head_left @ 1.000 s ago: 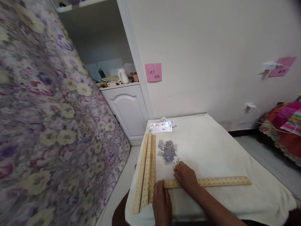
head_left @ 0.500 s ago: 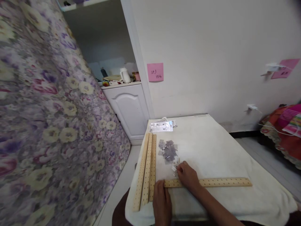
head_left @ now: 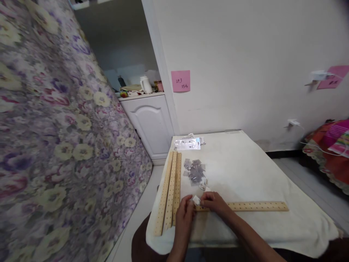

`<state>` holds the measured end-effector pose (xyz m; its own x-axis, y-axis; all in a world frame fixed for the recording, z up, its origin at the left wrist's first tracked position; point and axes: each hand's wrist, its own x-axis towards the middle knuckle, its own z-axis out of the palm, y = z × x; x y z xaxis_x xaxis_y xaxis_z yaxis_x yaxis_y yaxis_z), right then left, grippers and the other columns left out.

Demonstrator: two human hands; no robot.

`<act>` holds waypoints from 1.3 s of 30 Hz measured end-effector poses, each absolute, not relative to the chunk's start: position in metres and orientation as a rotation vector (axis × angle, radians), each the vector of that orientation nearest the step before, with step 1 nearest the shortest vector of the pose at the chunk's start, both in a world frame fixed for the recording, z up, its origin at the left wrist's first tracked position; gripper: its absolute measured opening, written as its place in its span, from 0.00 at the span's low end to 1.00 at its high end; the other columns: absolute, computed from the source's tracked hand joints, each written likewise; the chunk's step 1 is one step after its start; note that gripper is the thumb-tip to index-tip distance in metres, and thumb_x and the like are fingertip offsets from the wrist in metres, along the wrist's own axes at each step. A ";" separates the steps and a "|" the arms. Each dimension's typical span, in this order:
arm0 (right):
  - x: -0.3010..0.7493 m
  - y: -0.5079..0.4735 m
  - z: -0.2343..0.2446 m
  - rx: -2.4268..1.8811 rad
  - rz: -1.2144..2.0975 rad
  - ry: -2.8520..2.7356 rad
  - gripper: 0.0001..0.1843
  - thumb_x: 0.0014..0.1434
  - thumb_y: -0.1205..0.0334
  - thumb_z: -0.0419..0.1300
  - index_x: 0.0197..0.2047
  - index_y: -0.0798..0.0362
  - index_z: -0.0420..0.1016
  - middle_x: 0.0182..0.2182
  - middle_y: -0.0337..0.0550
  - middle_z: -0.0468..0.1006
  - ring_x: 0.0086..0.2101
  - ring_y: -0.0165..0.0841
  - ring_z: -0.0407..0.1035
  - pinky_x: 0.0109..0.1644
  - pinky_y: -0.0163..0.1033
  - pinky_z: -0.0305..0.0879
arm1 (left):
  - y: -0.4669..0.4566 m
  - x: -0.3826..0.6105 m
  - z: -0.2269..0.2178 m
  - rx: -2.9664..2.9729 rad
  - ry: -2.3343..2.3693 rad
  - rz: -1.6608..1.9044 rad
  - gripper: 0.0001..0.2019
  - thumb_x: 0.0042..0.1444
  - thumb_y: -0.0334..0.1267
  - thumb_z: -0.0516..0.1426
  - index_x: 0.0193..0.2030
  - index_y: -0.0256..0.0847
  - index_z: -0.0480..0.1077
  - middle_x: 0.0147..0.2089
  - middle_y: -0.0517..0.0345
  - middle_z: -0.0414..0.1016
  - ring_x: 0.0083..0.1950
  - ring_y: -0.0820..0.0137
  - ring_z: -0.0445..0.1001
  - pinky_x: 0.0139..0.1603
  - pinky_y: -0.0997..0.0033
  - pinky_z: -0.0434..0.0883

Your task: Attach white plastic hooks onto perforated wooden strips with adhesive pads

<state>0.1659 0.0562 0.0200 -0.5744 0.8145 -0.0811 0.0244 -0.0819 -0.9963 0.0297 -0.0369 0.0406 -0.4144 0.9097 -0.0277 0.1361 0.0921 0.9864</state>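
Note:
Between my two hands is a small white piece point(head_left: 196, 199), its exact kind too small to tell. My left hand point(head_left: 184, 214) pinches its left side, and my right hand point(head_left: 214, 202) has its fingertips closed at the right side. Under and behind them lies a wooden strip with rows of holes point(head_left: 259, 206), running crosswise near the table's front edge; its left end is partly covered by my hands. Just beyond my fingers are several small white pieces point(head_left: 203, 185). Past those sits a pile of greyish, see-through square pieces point(head_left: 195, 171).
Three more holed wooden strips point(head_left: 171, 189) lie lengthwise along the left edge of the cloth-covered table point(head_left: 234, 163). Clear packaging point(head_left: 187, 144) rests at the far left corner. A flowered curtain point(head_left: 68, 145) hangs at left, and a white cabinet point(head_left: 148, 123) stands behind.
My right hand has come back from the small white pieces toward my left hand. My left hand has lifted off the strip's end, and a white piece now shows between both.

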 end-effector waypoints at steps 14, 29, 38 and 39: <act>0.163 0.024 0.006 -0.651 1.932 -1.487 0.22 0.40 0.58 0.68 0.39 0.51 0.67 0.30 0.39 0.78 0.30 0.33 0.72 0.35 0.39 0.66 | -0.047 0.034 0.011 0.639 1.545 1.458 0.20 0.44 0.55 0.60 0.31 0.39 0.67 0.17 0.65 0.69 0.17 0.76 0.64 0.17 0.79 0.57; 0.165 0.023 0.003 -0.854 1.741 -1.677 0.07 0.46 0.69 0.56 0.32 0.54 0.69 0.24 0.36 0.74 0.23 0.28 0.66 0.27 0.34 0.61 | -0.059 0.033 -0.001 0.607 1.559 1.407 0.20 0.47 0.56 0.57 0.29 0.39 0.65 0.20 0.65 0.69 0.16 0.79 0.62 0.17 0.80 0.55; 0.157 0.032 0.002 -0.932 1.702 -1.741 0.07 0.45 0.63 0.61 0.29 0.55 0.69 0.20 0.34 0.71 0.21 0.27 0.64 0.25 0.33 0.59 | -0.061 0.028 0.015 0.976 1.619 1.230 0.16 0.51 0.51 0.56 0.28 0.38 0.70 0.17 0.68 0.60 0.17 0.78 0.56 0.19 0.78 0.53; 0.154 0.030 0.001 -0.933 1.773 -1.702 0.08 0.44 0.62 0.62 0.28 0.54 0.68 0.19 0.33 0.70 0.19 0.27 0.64 0.23 0.33 0.58 | -0.061 0.029 0.016 1.005 1.634 1.224 0.15 0.52 0.50 0.55 0.28 0.38 0.70 0.17 0.68 0.60 0.19 0.77 0.57 0.20 0.77 0.54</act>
